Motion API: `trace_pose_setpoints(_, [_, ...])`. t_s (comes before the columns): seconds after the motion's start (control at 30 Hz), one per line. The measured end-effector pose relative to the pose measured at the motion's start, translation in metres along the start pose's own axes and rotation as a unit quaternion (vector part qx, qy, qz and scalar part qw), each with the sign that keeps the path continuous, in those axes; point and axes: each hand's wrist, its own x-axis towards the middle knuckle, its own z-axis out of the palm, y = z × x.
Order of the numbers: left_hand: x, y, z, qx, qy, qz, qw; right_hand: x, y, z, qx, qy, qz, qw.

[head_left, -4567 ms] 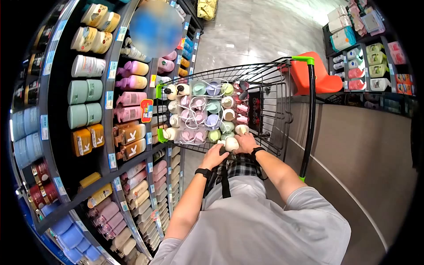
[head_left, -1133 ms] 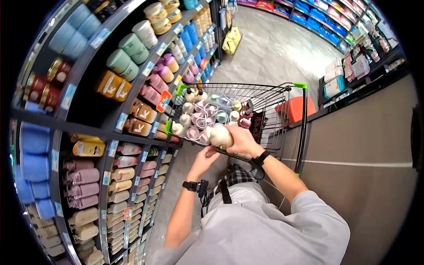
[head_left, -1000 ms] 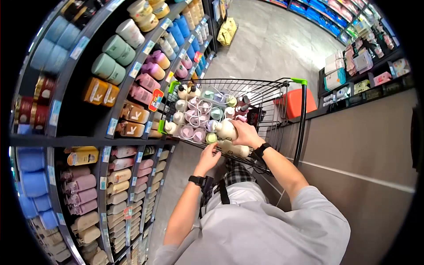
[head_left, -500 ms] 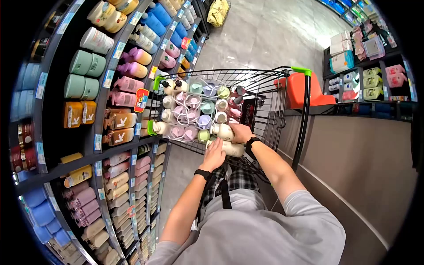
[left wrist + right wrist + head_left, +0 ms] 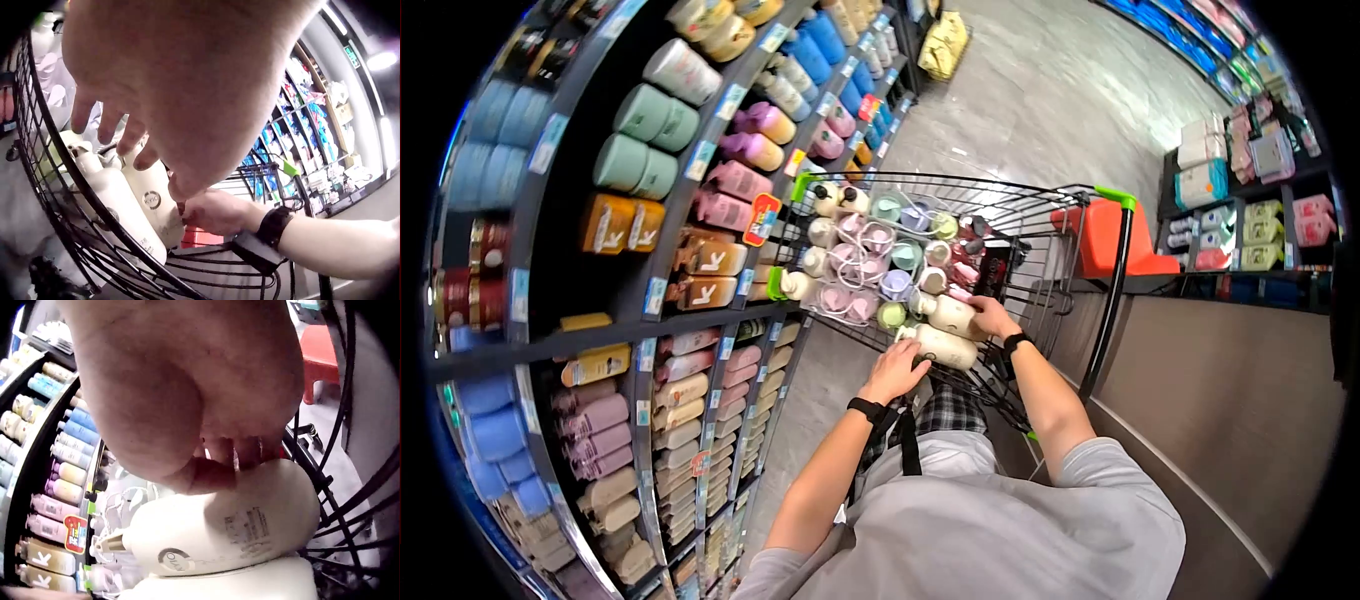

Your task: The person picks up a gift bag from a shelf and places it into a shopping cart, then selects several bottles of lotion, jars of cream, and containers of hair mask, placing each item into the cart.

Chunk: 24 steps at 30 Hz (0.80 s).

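Note:
Two cream pump bottles lie on their sides at the near side of the shopping cart (image 5: 1040,270). My right hand (image 5: 997,318) holds the farther pump bottle (image 5: 231,525) near its base, thumb along its side. The nearer pump bottle (image 5: 943,347) lies alongside it, its pump toward the left. Beside that pump, my left hand (image 5: 894,371) is at the cart's near rim, fingers extended. In the left wrist view the left fingers (image 5: 130,134) reach over the bottles' upper ends. Several upright pastel pump bottles (image 5: 872,268), some in clear bags with white handles, fill the cart's left part.
Shelves of bottles and jars (image 5: 650,150) run along the left. A red stool (image 5: 1112,240) stands beyond the cart's black handle (image 5: 1112,300). A brown panel (image 5: 1200,390) borders the right side, with a low display (image 5: 1250,210) farther back.
The cream bottle my right hand held tilted over the load has come down on its side beside the other. My left hand has shifted slightly back toward the near rim; the head view has swung.

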Motion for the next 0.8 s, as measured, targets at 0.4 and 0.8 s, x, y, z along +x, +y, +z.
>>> trace_pose_setpoints(0.4, [-0.070,-0.037,-0.013,-0.072,0.000,-0.064,0.995,-0.059,-0.054,0.100,-0.446,0.029,-0.317,0.837])
trace_pose_setpoints(0.8, [-0.191,-0.150,-0.012,-0.144,0.184,-0.035,0.972,-0.094,-0.081,0.121,-0.330,0.120,-0.127,0.928])
